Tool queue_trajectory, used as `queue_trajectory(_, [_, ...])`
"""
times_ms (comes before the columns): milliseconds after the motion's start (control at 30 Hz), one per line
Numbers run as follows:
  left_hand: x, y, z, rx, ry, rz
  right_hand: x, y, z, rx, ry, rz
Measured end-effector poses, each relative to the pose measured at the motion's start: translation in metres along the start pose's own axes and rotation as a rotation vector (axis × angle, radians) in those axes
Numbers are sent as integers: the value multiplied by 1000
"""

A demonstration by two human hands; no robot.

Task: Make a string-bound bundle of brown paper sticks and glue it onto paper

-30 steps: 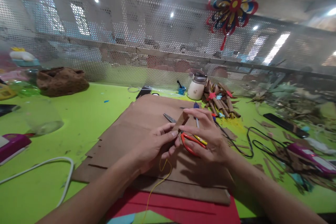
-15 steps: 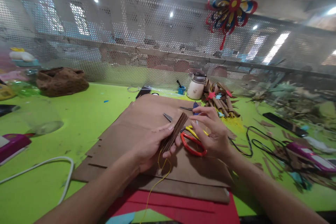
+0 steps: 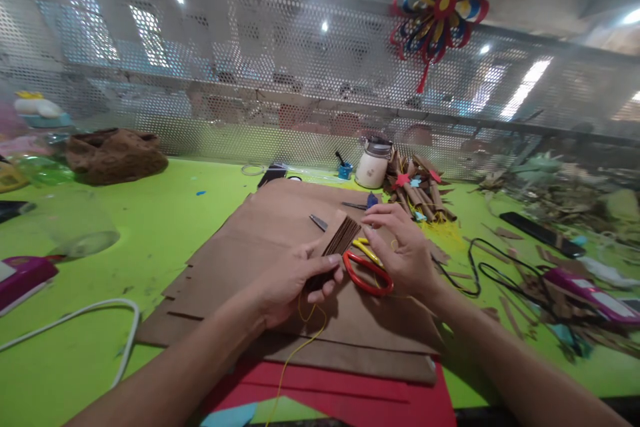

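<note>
My left hand (image 3: 295,280) is closed around a stack of folded brown paper strips (image 3: 337,245), held edge-up above a large brown paper sheet (image 3: 240,260). A yellow string (image 3: 295,347) hangs down from under that hand. My right hand (image 3: 405,247) hovers just right of the stack with its fingers loosely curled and apart, holding nothing that I can see. Red-handled scissors (image 3: 367,273) lie on the brown sheet between the two hands.
Red paper (image 3: 325,393) lies under the brown sheet on the green table (image 3: 165,220). A white jar (image 3: 373,167) and rolled brown paper pieces (image 3: 423,193) stand behind. A black cable (image 3: 480,273), a white cable (image 3: 100,320) and pink tools (image 3: 595,293) flank the work.
My right hand lifted off the stack, which now shows fanned edges in my left hand. The right hand then drifted slightly left, near the scissors.
</note>
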State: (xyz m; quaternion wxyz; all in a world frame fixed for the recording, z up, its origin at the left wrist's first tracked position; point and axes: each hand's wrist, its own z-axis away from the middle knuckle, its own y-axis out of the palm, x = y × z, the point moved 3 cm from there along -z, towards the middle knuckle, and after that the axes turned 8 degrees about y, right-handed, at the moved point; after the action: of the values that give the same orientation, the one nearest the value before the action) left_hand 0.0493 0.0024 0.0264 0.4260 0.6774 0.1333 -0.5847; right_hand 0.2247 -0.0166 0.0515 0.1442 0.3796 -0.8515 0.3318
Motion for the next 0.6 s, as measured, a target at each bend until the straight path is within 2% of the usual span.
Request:
queue_trajectory(300, [-2,3,1,-2,-25,44,-1,2,1,43,12,-28])
queue_trajectory(600, [-2,2,1,26,-45,88,11,1,3,79,-33,-16])
